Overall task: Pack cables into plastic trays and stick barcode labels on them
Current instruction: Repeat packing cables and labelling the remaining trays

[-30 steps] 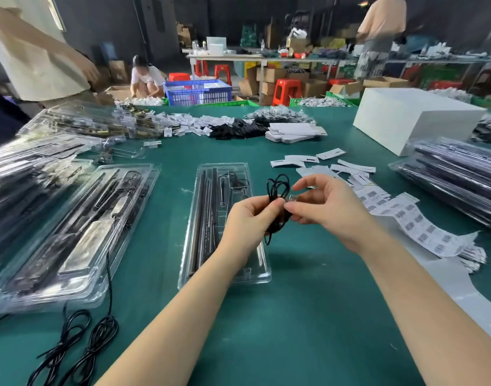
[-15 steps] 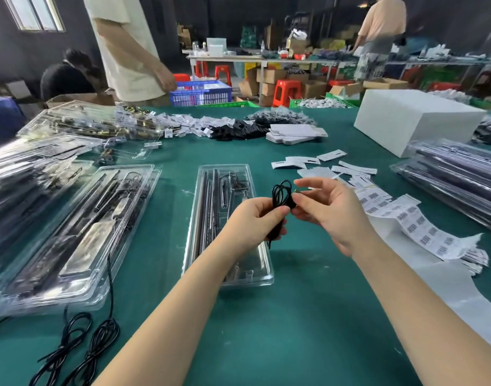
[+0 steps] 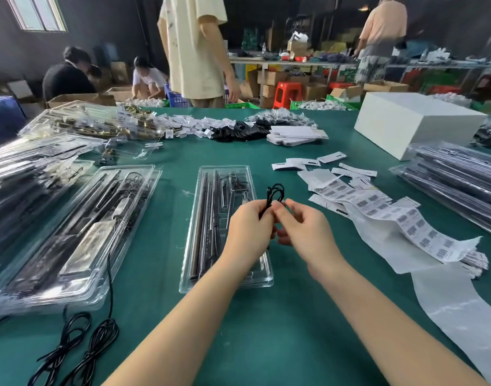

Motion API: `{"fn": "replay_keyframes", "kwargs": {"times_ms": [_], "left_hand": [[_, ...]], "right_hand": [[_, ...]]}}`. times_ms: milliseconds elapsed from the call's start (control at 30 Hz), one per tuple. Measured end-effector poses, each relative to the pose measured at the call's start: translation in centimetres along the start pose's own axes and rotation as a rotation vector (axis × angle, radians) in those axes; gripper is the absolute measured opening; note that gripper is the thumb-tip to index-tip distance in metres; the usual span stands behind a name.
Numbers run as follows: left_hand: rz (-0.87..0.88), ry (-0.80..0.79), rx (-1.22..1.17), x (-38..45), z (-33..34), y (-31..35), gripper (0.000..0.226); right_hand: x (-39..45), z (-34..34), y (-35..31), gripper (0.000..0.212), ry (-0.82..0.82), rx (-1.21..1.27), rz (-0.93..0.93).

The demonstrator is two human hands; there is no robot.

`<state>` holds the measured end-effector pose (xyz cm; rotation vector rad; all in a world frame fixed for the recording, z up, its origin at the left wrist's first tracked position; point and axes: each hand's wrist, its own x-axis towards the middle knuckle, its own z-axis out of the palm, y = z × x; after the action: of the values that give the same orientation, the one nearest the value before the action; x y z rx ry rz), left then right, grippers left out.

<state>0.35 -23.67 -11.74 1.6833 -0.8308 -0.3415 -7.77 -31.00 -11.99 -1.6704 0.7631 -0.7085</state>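
Observation:
A thin black coiled cable (image 3: 275,192) sticks up between my two hands over the green table. My left hand (image 3: 249,227) grips the bundle from the left, and my right hand (image 3: 305,229) pinches it from the right, fingers curled. Just beneath and to the left lies a clear plastic tray (image 3: 194,232) with dark rods and metal parts in its slots. A strip of barcode labels (image 3: 389,213) on white backing paper trails across the table to the right of my hands.
Filled clear trays (image 3: 80,232) are stacked at the left, more packed trays (image 3: 455,182) at the right. Two loose black cable coils (image 3: 80,349) lie at the near left. A white box (image 3: 411,121) stands at the far right. A person (image 3: 194,48) stands at the far edge.
My hands have come closer together and lower over the tray, and my right fingers have curled in on the cable. The person at the far edge has walked to the right.

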Motion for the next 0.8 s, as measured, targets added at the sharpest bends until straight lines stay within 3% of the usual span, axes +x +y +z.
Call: {"fn": "replay_keyframes", "kwargs": {"times_ms": [100, 233, 300, 400, 433, 500, 533, 567, 667, 800], "left_hand": [[0.121, 0.073, 0.164, -0.6, 0.5, 0.1, 0.026], [0.221, 0.036, 0.305, -1.0, 1.0, 0.4, 0.033], [0.251, -0.029, 0.333, -0.8, 1.0, 0.4, 0.031], [0.192, -0.224, 0.278, -0.4, 0.8, 0.6, 0.006], [0.117, -0.282, 0.224, -0.3, 0.6, 0.5, 0.017], [-0.032, -0.39, 0.132, 0.2, -0.4, 0.1, 0.07], [-0.054, -0.425, 0.163, 0.4, -1.0, -0.2, 0.09], [-0.029, -0.443, 0.254, 0.6, -1.5, -0.4, 0.096], [0.162, -0.384, 0.605, 0.9, -2.2, -0.9, 0.063], [0.291, -0.314, 0.671, 0.8, -1.9, -1.3, 0.02]], "right_hand": [[-0.3, 0.0, -0.5, 0.045, 0.014, 0.079, 0.081], [-0.3, -0.3, -0.8, 0.036, -0.03, 0.086, 0.121], [-0.1, -0.7, -0.8, 0.032, -0.044, 0.112, 0.151], [0.3, -1.2, -0.9, 0.028, -0.067, 0.195, 0.205], [0.5, -1.3, -0.8, 0.026, -0.074, 0.219, 0.221], [1.0, -1.6, -0.7, 0.019, -0.068, 0.281, 0.244], [1.3, -1.8, -0.7, 0.017, -0.057, 0.316, 0.251], [1.7, -2.2, -0.7, 0.016, -0.051, 0.349, 0.257], [2.3, -3.1, -0.3, 0.016, -0.064, 0.461, 0.304], [2.7, -3.7, 0.5, 0.018, -0.131, 0.505, 0.378]]}}
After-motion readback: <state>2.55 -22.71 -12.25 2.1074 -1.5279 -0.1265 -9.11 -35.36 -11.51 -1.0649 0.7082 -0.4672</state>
